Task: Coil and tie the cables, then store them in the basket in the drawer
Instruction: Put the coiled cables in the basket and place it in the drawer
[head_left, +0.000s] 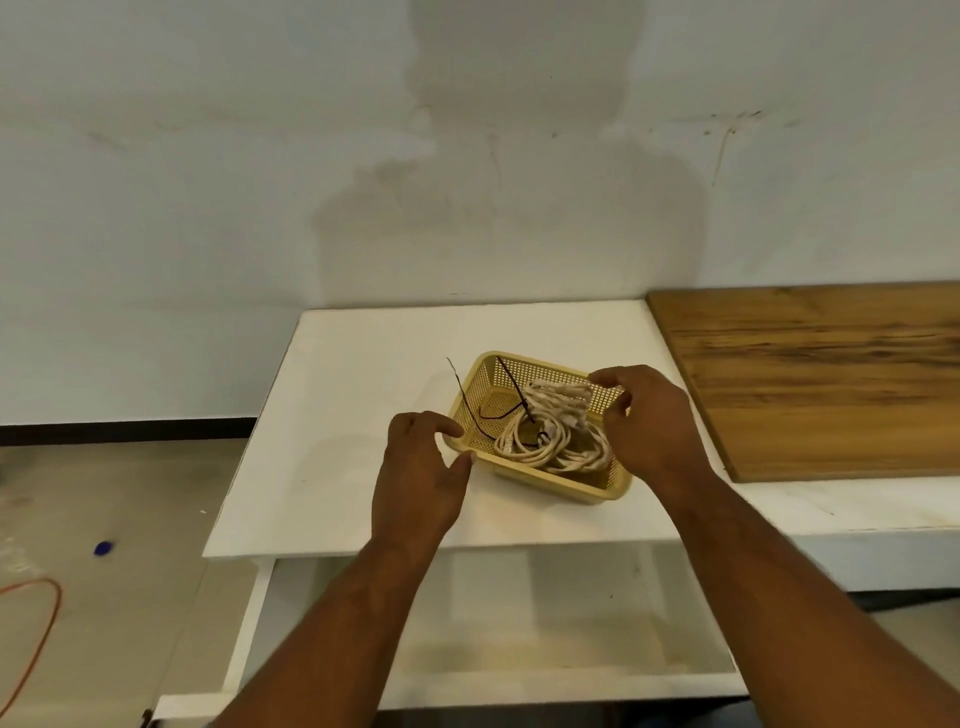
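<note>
Flanking basket (566, 493) | L hand (421, 467) half-open, fingertips by corner | R hand (649, 421) loosely curled, maybe touching cables (550, 449)

place: bare workroom | cues: stained white wall (208, 156), concrete floor (114, 493), white table (353, 415), wooden board (831, 379)

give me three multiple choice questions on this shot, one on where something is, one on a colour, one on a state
1. Where does the basket stand? A in the drawer; B on the white table top; C on a chair
2. What colour is the basket? A yellow; B blue; C black
3. How is the drawer? A shut; B pulled open; C taken right out

Answers: 1 B, it sits on the table top, above the drawer. 2 A, its mesh walls are yellow. 3 B, its inside floor shows below the table edge.
</note>
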